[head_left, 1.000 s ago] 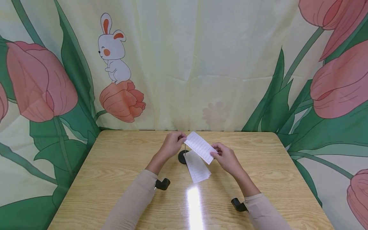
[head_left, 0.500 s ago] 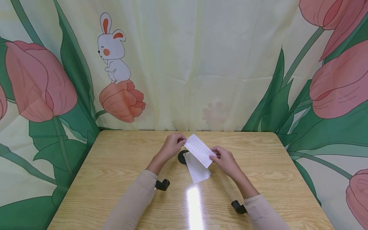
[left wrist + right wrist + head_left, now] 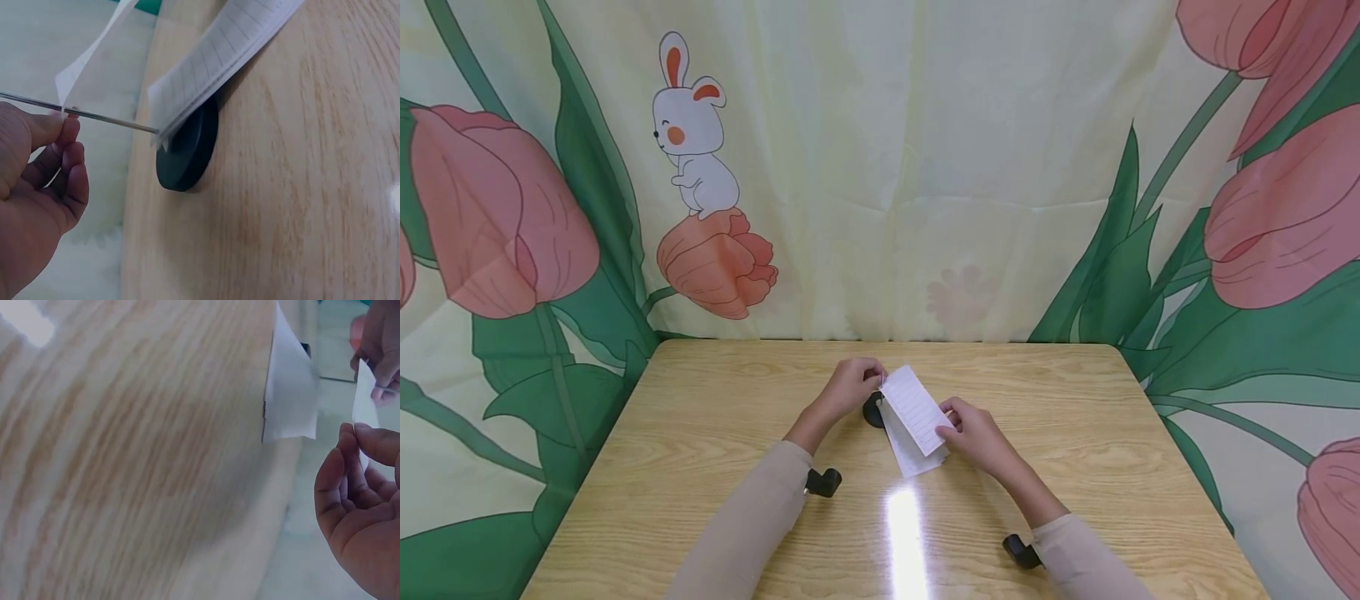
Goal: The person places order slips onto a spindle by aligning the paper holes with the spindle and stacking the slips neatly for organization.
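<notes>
A bill spike stands at the middle of the table, with a round black base (image 3: 872, 413) and a thin upright metal rod (image 3: 115, 119). Several lined paper slips (image 3: 215, 56) are stuck on the rod, low against the base. Above them, one lined slip (image 3: 916, 408) slants down between both hands. My left hand (image 3: 848, 388) pinches its upper corner beside the rod. In the left wrist view the rod crosses that corner; whether it pierces the paper is hard to tell. My right hand (image 3: 369, 500) pinches the slip's opposite end between thumb and fingers.
The wooden table (image 3: 700, 467) bears a bright light reflection near its front. Behind it hangs a curtain (image 3: 865, 167) printed with tulips and a rabbit. Black wrist cameras (image 3: 823, 482) sit on both forearms.
Both hands have come down with the slip, bringing it closer to the lower slips. My right hand has also moved a little left, so the slip hangs more steeply.
</notes>
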`<state>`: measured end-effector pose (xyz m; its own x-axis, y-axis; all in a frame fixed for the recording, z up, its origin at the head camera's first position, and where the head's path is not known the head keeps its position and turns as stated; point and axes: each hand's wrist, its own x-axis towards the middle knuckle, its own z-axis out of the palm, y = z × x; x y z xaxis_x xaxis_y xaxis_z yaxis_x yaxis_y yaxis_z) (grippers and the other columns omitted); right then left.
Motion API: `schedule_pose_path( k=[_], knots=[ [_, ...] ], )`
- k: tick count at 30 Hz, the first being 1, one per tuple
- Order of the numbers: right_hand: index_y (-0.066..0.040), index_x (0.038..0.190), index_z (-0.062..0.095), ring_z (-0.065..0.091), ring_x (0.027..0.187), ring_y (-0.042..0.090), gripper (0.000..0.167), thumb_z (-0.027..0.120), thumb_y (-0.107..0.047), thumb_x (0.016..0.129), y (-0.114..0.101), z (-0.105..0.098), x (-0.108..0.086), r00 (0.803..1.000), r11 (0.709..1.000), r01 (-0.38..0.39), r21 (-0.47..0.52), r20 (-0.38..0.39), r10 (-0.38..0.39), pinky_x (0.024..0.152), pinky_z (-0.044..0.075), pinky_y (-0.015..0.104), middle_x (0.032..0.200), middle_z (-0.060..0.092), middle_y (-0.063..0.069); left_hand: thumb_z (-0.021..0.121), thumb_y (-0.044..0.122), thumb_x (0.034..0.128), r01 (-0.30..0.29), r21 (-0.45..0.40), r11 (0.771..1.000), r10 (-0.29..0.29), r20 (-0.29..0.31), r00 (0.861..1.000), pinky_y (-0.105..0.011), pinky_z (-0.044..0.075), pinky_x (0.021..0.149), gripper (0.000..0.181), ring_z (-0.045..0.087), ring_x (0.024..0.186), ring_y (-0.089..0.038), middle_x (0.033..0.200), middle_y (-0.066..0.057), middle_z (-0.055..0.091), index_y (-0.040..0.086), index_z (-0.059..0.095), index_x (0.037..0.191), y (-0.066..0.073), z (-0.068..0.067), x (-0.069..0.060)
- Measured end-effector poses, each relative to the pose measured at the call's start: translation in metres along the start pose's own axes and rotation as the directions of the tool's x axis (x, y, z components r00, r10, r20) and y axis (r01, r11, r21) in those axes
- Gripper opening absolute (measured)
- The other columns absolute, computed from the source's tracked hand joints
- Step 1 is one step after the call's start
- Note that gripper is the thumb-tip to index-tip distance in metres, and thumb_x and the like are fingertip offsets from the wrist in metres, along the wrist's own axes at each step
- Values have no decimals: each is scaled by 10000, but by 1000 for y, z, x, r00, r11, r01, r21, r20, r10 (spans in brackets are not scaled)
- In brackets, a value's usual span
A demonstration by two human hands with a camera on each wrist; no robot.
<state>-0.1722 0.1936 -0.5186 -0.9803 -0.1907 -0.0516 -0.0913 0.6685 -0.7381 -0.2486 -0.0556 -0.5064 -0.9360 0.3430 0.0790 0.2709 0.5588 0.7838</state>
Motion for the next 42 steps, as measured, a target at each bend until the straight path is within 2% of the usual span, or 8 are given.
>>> schedule_pose_path(
  k=[8, 13, 21, 26, 31, 37, 42],
  knots=[
    [-24, 1163, 645, 581, 702, 107, 241, 735, -59, 943, 3, 16, -4, 999, 999, -18, -30, 48, 19, 617, 480, 237, 808, 657, -8, 655, 9, 985, 14, 15, 1000, -14, 14, 1000, -234, 464, 676, 156, 556, 779, -120, 884, -34, 721, 67, 757, 883, -11, 8, 2],
    [-15, 1159, 638, 590, 699, 108, 234, 728, -67, 950, 4, 26, -6, 997, 999, -24, -38, 76, 26, 618, 492, 246, 806, 664, -7, 630, -2, 995, 39, 7, 999, -39, 34, 999, -264, 497, 739, 187, 603, 868, -144, 953, -39, 746, 82, 767, 900, -16, 13, 2],
    [0, 1147, 622, 613, 701, 131, 229, 724, -51, 948, 3, 30, -8, 995, 998, -37, -44, 94, 41, 620, 508, 273, 805, 688, 24, 633, -11, 991, 49, -5, 999, -48, 47, 998, -264, 522, 757, 173, 655, 934, -165, 1000, -54, 766, 61, 780, 932, -24, 21, 2],
    [28, 1191, 607, 625, 708, 142, 286, 728, -45, 942, 2, 32, -9, 990, 997, -68, -39, 121, 72, 629, 519, 288, 819, 698, 48, 632, -22, 986, 45, 7, 999, -45, 57, 997, -256, 521, 752, 167, 665, 948, -175, 1004, -73, 767, 41, 781, 943, -29, 25, 1],
    [42, 1216, 600, 634, 738, 150, 335, 747, -56, 931, 1, 32, -9, 990, 995, -64, -80, 124, 74, 645, 532, 310, 867, 709, 80, 641, -24, 981, 62, 15, 998, -63, 56, 996, -251, 509, 758, 168, 635, 918, -156, 966, -64, 757, 50, 786, 937, -31, 28, 0],
    [18, 1215, 600, 616, 732, 155, 343, 759, -73, 926, -1, 33, -8, 989, 990, -62, -131, 126, 78, 632, 519, 308, 894, 698, 96, 650, -39, 970, 35, 45, 998, -37, 54, 998, -233, 487, 710, 159, 600, 832, -122, 897, -52, 748, 39, 782, 926, -32, 30, 0],
    [-3, 1226, 593, 587, 750, 168, 387, 788, -121, 913, -3, 33, -8, 989, 978, -53, -204, 123, 80, 637, 499, 313, 923, 696, 115, 661, -35, 967, 39, 59, 998, -41, 46, 998, -240, 506, 729, 150, 610, 845, -126, 911, -50, 747, 44, 781, 923, -32, 32, 0]
  ],
)
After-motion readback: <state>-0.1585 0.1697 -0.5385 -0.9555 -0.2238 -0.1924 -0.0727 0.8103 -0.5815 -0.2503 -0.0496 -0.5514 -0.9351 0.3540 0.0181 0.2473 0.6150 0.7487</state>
